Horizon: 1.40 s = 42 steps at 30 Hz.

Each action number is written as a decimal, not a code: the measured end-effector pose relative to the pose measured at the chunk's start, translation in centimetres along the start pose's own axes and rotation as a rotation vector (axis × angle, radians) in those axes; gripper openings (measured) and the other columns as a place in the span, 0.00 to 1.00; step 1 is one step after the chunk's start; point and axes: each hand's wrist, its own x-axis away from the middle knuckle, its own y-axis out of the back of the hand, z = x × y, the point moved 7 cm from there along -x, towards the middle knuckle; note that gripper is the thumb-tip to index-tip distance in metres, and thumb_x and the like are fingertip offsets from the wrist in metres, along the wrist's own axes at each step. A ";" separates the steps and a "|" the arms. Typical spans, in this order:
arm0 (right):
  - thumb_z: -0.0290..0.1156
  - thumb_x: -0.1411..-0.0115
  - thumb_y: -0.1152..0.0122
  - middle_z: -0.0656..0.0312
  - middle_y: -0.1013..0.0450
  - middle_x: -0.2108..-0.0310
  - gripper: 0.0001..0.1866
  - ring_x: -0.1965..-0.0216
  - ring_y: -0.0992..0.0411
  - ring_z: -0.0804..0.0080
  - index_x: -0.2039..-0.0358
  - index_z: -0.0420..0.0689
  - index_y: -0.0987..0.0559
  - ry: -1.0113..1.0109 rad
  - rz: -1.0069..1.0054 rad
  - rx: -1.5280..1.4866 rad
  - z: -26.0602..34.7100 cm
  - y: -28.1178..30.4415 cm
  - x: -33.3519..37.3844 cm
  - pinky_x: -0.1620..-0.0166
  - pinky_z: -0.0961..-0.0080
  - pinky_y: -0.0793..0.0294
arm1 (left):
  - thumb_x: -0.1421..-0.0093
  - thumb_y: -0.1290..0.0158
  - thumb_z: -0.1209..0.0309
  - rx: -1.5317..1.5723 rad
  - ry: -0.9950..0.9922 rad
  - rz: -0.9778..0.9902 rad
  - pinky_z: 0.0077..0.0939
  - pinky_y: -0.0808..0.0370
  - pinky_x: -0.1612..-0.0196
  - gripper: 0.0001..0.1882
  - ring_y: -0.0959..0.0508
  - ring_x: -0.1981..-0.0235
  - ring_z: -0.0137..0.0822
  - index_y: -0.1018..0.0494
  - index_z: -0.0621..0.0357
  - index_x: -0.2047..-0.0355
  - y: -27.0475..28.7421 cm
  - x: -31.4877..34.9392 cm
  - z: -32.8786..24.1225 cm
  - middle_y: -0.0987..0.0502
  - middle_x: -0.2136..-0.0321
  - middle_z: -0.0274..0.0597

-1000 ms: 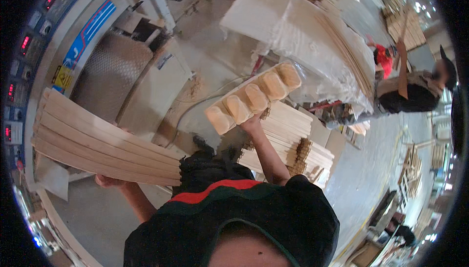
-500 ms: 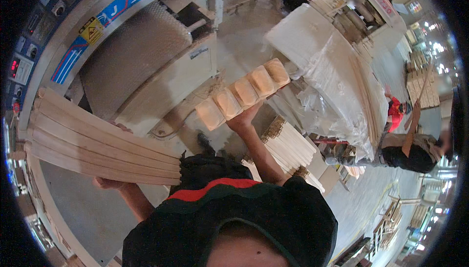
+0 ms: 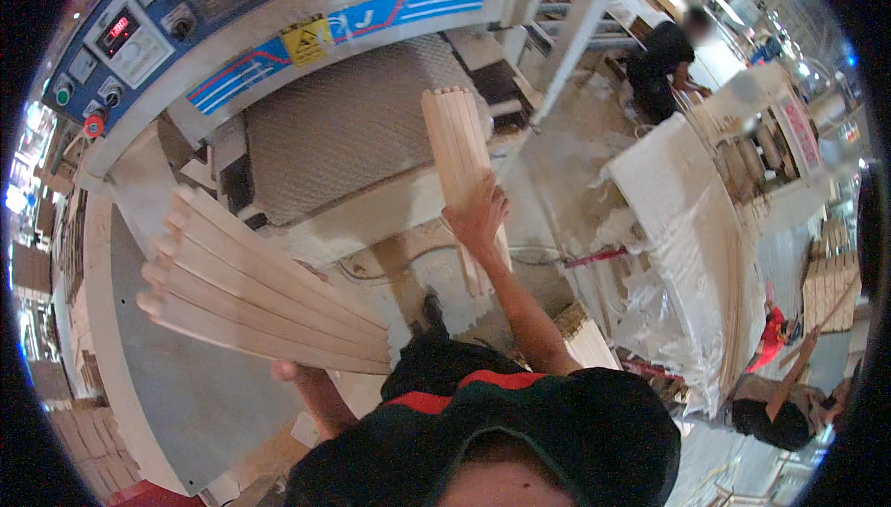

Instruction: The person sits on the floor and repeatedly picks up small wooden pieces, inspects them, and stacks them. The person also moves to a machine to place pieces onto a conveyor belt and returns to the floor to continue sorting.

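The left hand (image 3: 290,372) shows only a fingertip under a fanned bundle of pale wooden slats (image 3: 264,289) — its grip cannot be told. The right hand (image 3: 478,219), grip clamped, holds a second slat bundle (image 3: 457,150) upright — its top before the machine's grey ribbed belt (image 3: 343,131). Farther off, a control panel (image 3: 139,34).

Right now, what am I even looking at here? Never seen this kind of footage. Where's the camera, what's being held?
The camera is a fisheye worn on a person's head, looking down, so straight edges bend near the rim. The dark shape at the bottom is their own body. Their right hand grips a bundle of pale wooden slats, raised toward a large machine with a grey conveyor bed and a control panel. Their left hand, mostly hidden, carries a second, fanned bundle of slats. Other workers stand at upper right and lower right beside plastic-wrapped stacks.
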 end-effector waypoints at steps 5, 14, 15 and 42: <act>0.48 0.65 0.28 0.34 0.43 0.43 0.59 0.39 0.48 0.37 0.36 0.38 0.48 0.010 0.056 0.130 3.1 -7.2 -12.1 0.40 0.39 0.51 | 0.65 0.41 0.45 0.031 0.050 -0.159 0.40 0.42 0.42 0.59 0.38 0.43 0.47 0.49 0.69 0.39 4.9 0.5 1.7 0.40 0.43 0.55; 0.54 0.63 0.29 0.36 0.42 0.42 0.56 0.38 0.48 0.39 0.39 0.38 0.42 -0.119 0.254 0.329 11.5 -17.1 -25.8 0.40 0.42 0.46 | 0.67 0.39 0.47 0.028 0.057 -0.454 0.39 0.43 0.41 0.60 0.39 0.42 0.46 0.50 0.69 0.38 10.8 5.4 1.4 0.41 0.42 0.54; 0.56 0.62 0.29 0.37 0.43 0.41 0.56 0.38 0.48 0.39 0.39 0.39 0.42 -0.104 0.235 0.341 11.8 -18.1 -26.4 0.40 0.42 0.46 | 0.67 0.39 0.47 0.024 0.047 -0.480 0.39 0.43 0.41 0.60 0.39 0.42 0.46 0.50 0.69 0.38 10.9 5.7 1.1 0.41 0.42 0.54; 0.60 0.56 0.35 0.36 0.45 0.40 0.50 0.39 0.49 0.33 0.37 0.49 0.40 0.197 0.041 0.246 9.9 -16.2 -25.1 0.42 0.37 0.49 | 0.72 0.33 0.50 -0.035 -0.123 -0.487 0.38 0.47 0.38 0.65 0.42 0.39 0.44 0.51 0.68 0.37 5.2 8.6 3.0 0.43 0.39 0.53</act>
